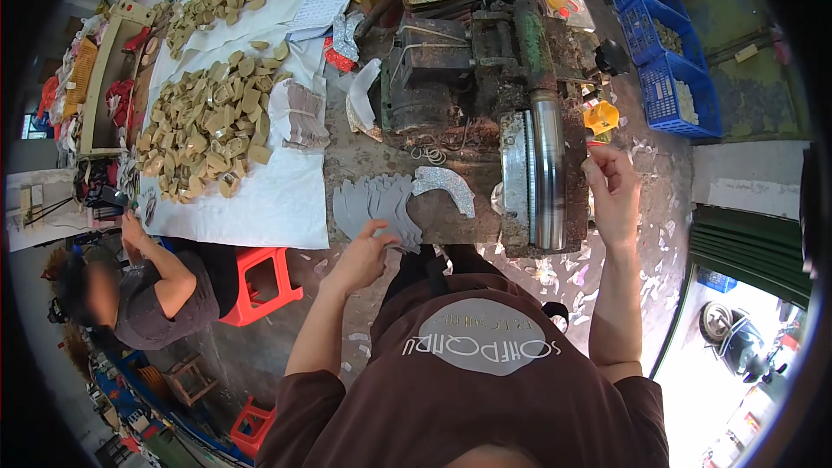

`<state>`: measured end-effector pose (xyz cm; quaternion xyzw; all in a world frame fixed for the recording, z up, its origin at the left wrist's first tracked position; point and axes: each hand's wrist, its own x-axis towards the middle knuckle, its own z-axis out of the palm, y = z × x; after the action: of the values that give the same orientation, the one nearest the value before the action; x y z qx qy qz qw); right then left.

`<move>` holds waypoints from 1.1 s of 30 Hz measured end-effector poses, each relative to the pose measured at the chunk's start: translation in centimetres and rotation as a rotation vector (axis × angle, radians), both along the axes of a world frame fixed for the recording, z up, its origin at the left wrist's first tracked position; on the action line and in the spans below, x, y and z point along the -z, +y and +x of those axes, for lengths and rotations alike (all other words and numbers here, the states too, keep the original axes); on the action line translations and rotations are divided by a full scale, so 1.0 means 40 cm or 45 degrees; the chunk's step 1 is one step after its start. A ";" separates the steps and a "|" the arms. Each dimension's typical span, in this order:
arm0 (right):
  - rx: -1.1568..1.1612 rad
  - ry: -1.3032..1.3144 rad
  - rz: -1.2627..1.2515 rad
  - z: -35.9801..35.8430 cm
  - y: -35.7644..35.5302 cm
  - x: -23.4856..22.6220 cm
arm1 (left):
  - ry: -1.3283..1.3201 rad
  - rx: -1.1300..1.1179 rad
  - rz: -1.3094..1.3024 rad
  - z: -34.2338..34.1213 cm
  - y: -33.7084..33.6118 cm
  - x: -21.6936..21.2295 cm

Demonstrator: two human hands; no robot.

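Observation:
A fanned row of grey curved cut pieces (374,204) lies at the table's near edge. My left hand (366,256) is at its near side, fingers apart and slightly bent, the tips close to or touching the pieces. One curved glittery silver piece (446,187) lies to their right. Further right stands a heavy, worn machine with a shiny metal roller (548,173) and a ridged metal plate (516,169) along its left side. Just right of the roller is my right hand (615,189), fingers curled and thumb closed toward them. Whatever it may pinch cannot be made out.
A big heap of tan pieces (208,121) covers white sheeting at left, beside a banded grey bundle (299,114). A clipboard (322,7) lies behind. Blue crates (680,95) stand at right, scraps litter the floor. Another person (165,295) sits at left near a red stool (260,284).

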<state>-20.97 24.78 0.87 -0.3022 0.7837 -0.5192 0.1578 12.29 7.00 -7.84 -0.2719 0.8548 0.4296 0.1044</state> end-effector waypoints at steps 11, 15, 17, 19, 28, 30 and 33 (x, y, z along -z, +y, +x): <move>-0.554 0.439 -0.147 0.196 -0.103 -0.116 | 1.142 -0.666 1.444 -0.240 0.050 -0.195; -0.399 0.636 -0.093 0.248 -0.124 -0.090 | 1.289 -0.661 1.558 -0.321 0.121 -0.258; -0.275 0.730 -0.164 0.250 -0.127 -0.079 | 1.319 -0.612 1.484 -0.338 0.134 -0.250; -0.264 0.816 -0.168 0.246 -0.125 -0.080 | 1.346 -0.617 1.435 -0.349 0.148 -0.251; -0.185 0.499 -0.038 0.054 -0.034 -0.135 | 0.813 -0.937 0.562 -0.330 0.105 -0.207; -0.294 0.315 0.194 -0.026 -0.003 -0.161 | 0.713 -0.673 0.367 -0.320 0.091 -0.189; -0.327 0.273 0.408 -0.090 0.050 -0.093 | 0.711 -0.198 0.018 -0.326 0.092 -0.189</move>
<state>-24.57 26.79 4.58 -0.4239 0.8236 -0.3287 0.1844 -0.74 10.69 -0.29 -0.2071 0.8240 0.5005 -0.1664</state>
